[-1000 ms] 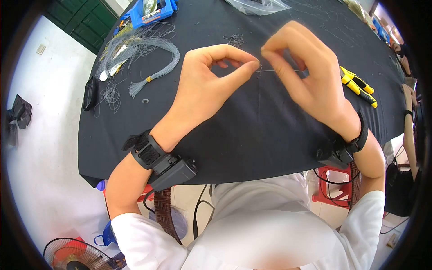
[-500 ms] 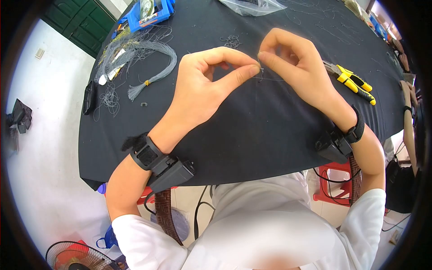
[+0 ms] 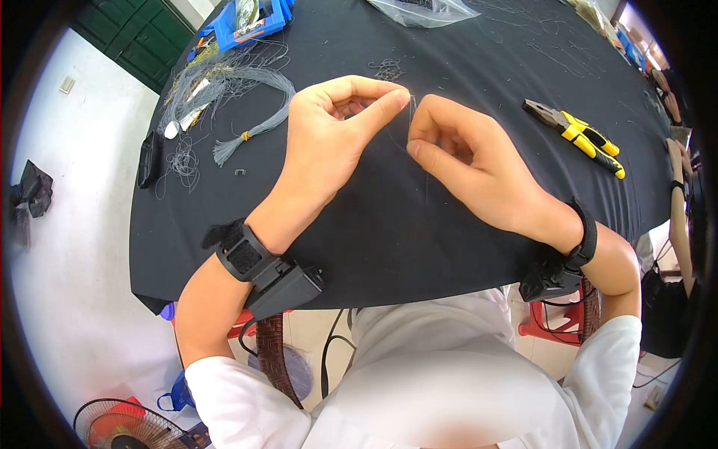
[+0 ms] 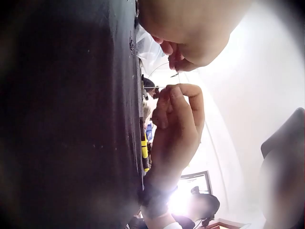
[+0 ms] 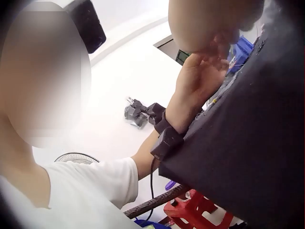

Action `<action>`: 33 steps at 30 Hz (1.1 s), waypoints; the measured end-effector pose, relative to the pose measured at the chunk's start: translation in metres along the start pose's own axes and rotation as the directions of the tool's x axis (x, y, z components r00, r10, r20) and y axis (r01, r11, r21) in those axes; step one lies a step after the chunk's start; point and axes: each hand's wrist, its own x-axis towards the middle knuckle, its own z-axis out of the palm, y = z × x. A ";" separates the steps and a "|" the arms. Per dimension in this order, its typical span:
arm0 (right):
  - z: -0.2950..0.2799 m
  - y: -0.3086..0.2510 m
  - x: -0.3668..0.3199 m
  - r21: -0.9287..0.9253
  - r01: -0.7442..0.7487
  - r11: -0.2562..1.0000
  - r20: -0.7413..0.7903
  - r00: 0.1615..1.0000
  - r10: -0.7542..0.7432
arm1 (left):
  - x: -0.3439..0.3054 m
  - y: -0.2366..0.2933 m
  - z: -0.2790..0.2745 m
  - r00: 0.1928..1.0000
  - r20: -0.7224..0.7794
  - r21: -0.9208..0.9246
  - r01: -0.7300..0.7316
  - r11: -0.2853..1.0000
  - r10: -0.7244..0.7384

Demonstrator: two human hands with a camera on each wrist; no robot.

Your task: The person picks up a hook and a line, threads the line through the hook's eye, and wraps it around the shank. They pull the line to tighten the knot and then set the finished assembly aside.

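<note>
In the head view my left hand (image 3: 325,135) is raised over the black cloth, thumb and forefinger pinched together. From those fingertips, in the left wrist view, a small dark hook (image 4: 175,75) sticks out. My right hand (image 3: 475,165) is just to the right and slightly nearer my body, its thumb and forefinger pinching a thin clear line (image 4: 179,80). This line spans the short gap between the two hands. Most of the hook is hidden behind the left fingers.
Yellow-and-black pliers (image 3: 580,137) lie right of my hands. A tied bundle of clear line (image 3: 262,123) is at the left, near a blue tray (image 3: 258,31). Beyond my hands lie a small dark tangled pile (image 3: 387,69) and a clear plastic bag (image 3: 426,13).
My right hand has come down towards my body, and the pliers' jaws now show fully. The left hand has shifted slightly left, with its pinch kept.
</note>
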 end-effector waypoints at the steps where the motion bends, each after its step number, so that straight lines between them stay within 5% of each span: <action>1: -0.002 -0.004 -0.001 -0.164 0.100 0.981 -0.026 0.994 -0.106 | 0.001 -0.002 0.000 1.000 -0.016 -0.019 -0.019 1.000 0.018; 5: -0.006 -0.003 0.003 -0.485 0.375 0.790 -0.082 0.880 -0.467 | 0.001 -0.004 0.002 0.996 -0.038 -0.003 -0.075 0.997 0.075; 13: -0.030 -0.001 0.017 -0.631 0.417 0.654 -0.109 0.788 -0.607 | -0.002 0.007 0.004 0.982 0.169 0.139 -0.103 0.985 0.078; 17: -0.033 0.004 0.019 -0.569 0.366 0.736 -0.143 0.837 -0.528 | -0.001 0.005 0.004 0.945 0.270 0.083 -0.216 0.973 0.187; 22: -0.029 0.023 0.023 -0.324 0.249 0.913 -0.268 0.901 -0.341 | -0.003 0.008 0.005 0.960 0.221 0.012 -0.181 0.983 0.173; 27: -0.030 0.030 0.023 -0.052 0.050 0.997 -0.183 0.981 -0.059 | -0.003 0.006 0.004 0.974 0.190 -0.072 -0.107 0.992 0.119; 33: -0.017 0.035 0.020 0.287 -0.109 0.952 -0.017 0.993 0.118 | -0.004 0.005 0.002 0.992 0.126 -0.230 0.026 0.973 0.004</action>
